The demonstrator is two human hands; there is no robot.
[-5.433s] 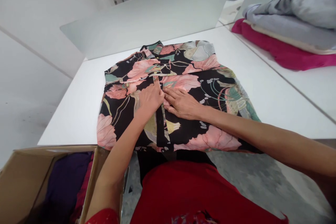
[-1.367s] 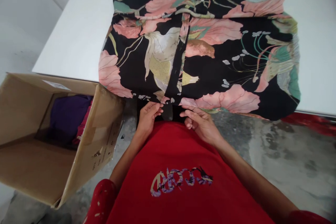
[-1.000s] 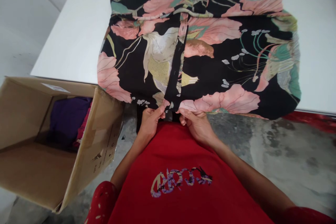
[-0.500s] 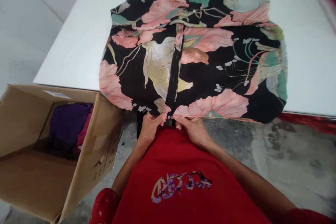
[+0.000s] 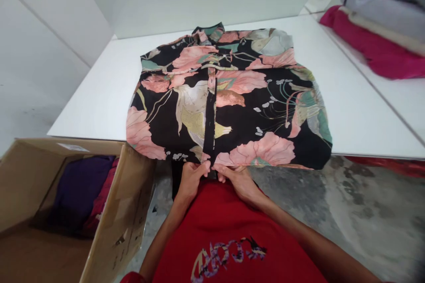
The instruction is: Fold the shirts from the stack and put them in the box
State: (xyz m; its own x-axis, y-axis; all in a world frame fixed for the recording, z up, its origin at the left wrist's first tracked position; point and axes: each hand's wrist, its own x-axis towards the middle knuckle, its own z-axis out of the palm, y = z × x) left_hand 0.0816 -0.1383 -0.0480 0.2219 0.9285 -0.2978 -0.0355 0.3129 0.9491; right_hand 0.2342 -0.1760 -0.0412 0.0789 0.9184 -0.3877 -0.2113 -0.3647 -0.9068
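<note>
A black floral shirt (image 5: 239, 115) with pink, green and cream prints lies spread on the white table (image 5: 89, 93), its collar toward the back and its hem at the front edge. My left hand (image 5: 192, 177) pinches the hem just left of the button placket. On the placket's other side, my right hand (image 5: 239, 180) pinches the hem too, thumb on top. The two hands are close together at the front middle of the shirt. Fingers under the cloth are partly hidden.
An open cardboard box (image 5: 129, 203) stands at the left below the table edge, with purple cloth (image 5: 81, 190) and red cloth inside. Folded garments (image 5: 381, 48) in magenta, cream and grey are stacked at the back right. A pale panel (image 5: 206, 0) rises behind the table.
The view has tilted up, bringing the stacked garments and back panel into sight. Both hands keep their pinch on the shirt's hem, and the shirt lies much the same.
</note>
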